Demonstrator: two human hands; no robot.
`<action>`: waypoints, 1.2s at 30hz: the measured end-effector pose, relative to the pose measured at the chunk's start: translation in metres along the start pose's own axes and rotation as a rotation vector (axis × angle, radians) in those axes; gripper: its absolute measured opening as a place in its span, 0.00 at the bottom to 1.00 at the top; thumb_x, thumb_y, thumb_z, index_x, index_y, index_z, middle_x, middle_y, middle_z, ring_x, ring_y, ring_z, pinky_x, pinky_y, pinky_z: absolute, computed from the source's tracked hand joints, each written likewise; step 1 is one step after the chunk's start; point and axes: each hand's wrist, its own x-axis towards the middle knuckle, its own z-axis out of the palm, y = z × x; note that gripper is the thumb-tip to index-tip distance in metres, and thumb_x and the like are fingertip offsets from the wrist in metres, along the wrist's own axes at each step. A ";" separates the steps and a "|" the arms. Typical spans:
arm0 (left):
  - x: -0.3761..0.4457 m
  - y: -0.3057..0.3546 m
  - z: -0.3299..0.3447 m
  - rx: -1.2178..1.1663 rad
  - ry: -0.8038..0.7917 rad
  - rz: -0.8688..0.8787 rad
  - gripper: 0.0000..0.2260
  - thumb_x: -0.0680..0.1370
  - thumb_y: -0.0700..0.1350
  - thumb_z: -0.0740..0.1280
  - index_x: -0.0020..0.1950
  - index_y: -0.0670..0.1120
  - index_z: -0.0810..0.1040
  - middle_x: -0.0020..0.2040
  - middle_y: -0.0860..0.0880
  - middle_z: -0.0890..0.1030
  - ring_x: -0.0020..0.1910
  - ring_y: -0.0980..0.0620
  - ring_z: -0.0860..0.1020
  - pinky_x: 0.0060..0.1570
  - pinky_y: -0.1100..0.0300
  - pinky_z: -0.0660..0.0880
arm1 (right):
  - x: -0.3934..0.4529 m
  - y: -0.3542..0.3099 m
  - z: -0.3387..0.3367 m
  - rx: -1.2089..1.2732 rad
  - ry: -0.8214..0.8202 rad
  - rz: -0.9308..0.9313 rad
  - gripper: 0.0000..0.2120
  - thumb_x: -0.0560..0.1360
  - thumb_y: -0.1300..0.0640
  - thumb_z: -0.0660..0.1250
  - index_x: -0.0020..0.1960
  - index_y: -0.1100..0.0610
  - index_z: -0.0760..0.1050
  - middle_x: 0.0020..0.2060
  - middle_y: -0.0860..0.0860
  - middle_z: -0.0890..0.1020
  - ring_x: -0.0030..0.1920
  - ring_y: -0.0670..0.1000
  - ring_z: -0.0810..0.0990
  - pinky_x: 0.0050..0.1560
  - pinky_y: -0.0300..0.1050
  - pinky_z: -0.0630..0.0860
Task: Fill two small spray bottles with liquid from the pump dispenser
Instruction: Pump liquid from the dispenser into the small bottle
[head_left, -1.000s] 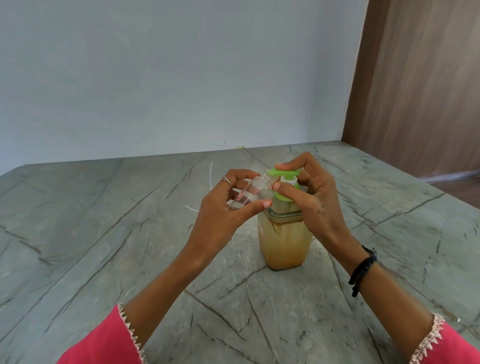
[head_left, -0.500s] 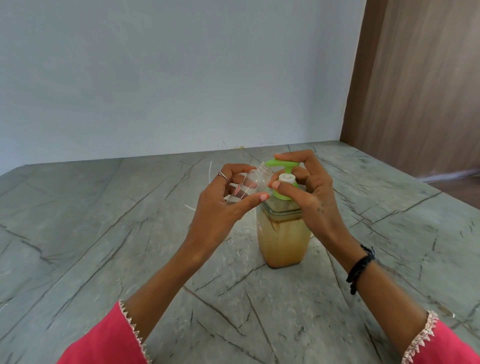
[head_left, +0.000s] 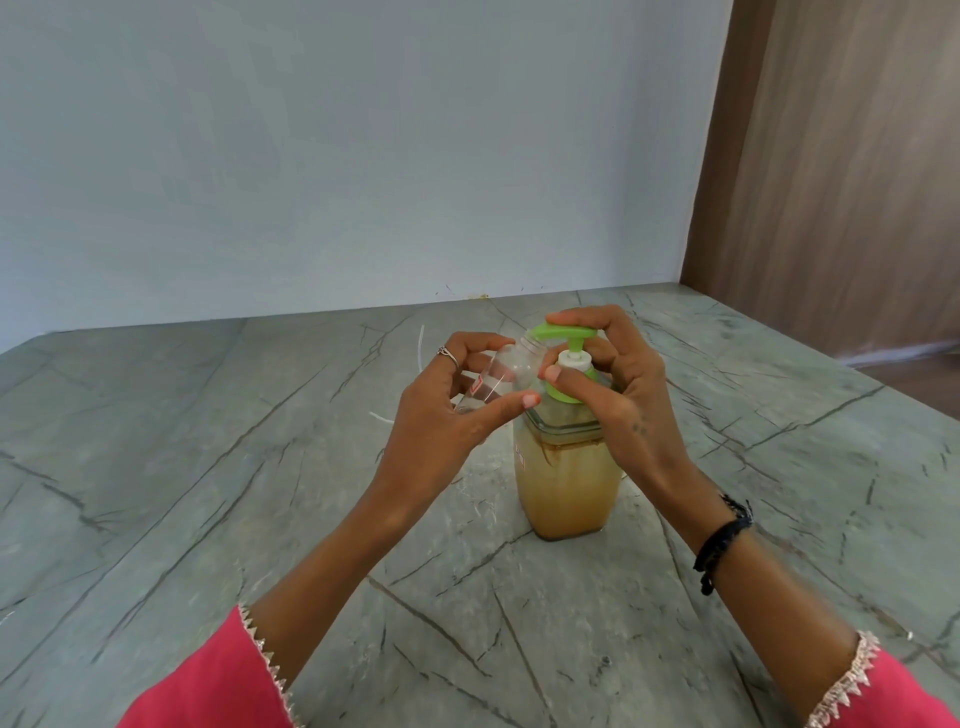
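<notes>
One small spray bottle, tilted mid-frame in the left hand's pinch, meets the pump dispenser's spout beneath the right hand's curled fingers; misalignment risks spilling.

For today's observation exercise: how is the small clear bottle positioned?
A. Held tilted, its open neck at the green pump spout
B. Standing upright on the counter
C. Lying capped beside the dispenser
A: the left hand holds the small clear bottle tilted, its neck up against the green pump spout.
</notes>
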 end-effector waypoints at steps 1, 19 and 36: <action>0.000 0.000 0.000 0.005 0.002 0.002 0.19 0.63 0.54 0.71 0.52 0.56 0.74 0.44 0.57 0.79 0.44 0.55 0.79 0.39 0.58 0.80 | 0.000 0.000 0.000 -0.004 -0.001 -0.005 0.14 0.71 0.64 0.67 0.53 0.49 0.74 0.42 0.51 0.84 0.46 0.48 0.84 0.44 0.37 0.78; -0.001 -0.003 0.000 0.019 -0.027 0.019 0.19 0.63 0.55 0.71 0.52 0.57 0.73 0.44 0.57 0.79 0.42 0.57 0.79 0.36 0.66 0.77 | 0.004 -0.004 0.002 0.000 0.069 0.045 0.09 0.67 0.61 0.68 0.41 0.47 0.75 0.37 0.46 0.85 0.39 0.48 0.84 0.36 0.36 0.77; 0.001 0.002 -0.002 0.041 -0.001 0.017 0.17 0.68 0.47 0.73 0.54 0.54 0.72 0.45 0.59 0.77 0.43 0.55 0.79 0.38 0.61 0.80 | 0.002 -0.002 0.002 -0.020 0.029 -0.002 0.14 0.70 0.63 0.68 0.51 0.49 0.74 0.38 0.47 0.85 0.42 0.48 0.84 0.42 0.38 0.79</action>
